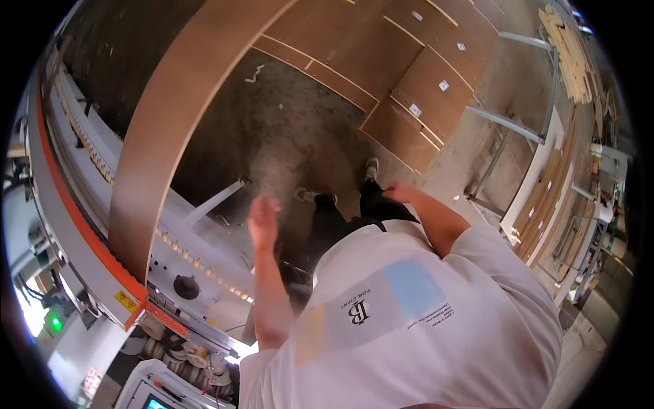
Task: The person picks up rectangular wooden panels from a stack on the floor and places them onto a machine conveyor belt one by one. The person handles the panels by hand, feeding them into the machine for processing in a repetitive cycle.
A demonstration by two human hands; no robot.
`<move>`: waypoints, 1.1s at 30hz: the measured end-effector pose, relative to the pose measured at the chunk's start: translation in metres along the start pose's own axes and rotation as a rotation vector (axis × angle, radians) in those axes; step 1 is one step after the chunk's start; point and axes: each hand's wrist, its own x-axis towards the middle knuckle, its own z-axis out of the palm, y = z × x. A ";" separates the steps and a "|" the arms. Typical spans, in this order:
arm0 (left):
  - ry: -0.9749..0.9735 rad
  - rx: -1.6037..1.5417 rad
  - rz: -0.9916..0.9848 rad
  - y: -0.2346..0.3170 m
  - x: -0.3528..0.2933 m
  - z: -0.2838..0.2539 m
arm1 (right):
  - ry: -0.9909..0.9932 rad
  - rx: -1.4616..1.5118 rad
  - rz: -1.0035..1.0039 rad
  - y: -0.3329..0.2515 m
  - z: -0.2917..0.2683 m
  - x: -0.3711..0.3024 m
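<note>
My left hand (263, 221) is raised in front of my body, beside the machine's roller edge. Motion smears its fingers, and no held object shows in it. A long brown board (163, 123) lies across the machine to its left, apart from the hand. My right hand (403, 193) hangs near my right thigh, its fingers loosely extended with nothing visible in them. The board's near end sits against the machine's orange-edged housing (92, 225).
Brown panels (334, 34) with small white labels lie ahead. A grey metal frame (507, 123) and stacked boards (545, 198) stand at right. A grey support leg (214, 202) juts from the machine. A control panel (157, 395) is at lower left.
</note>
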 end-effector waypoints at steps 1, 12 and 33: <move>-0.204 0.214 0.005 -0.004 -0.003 0.028 | -0.014 0.181 0.160 0.029 -0.002 -0.005; -0.435 0.500 -0.467 -0.097 -0.102 0.185 | 0.166 1.469 0.144 0.233 -0.052 0.122; -0.336 0.446 -0.664 -0.066 -0.149 0.293 | 0.431 1.946 0.124 0.240 -0.104 0.118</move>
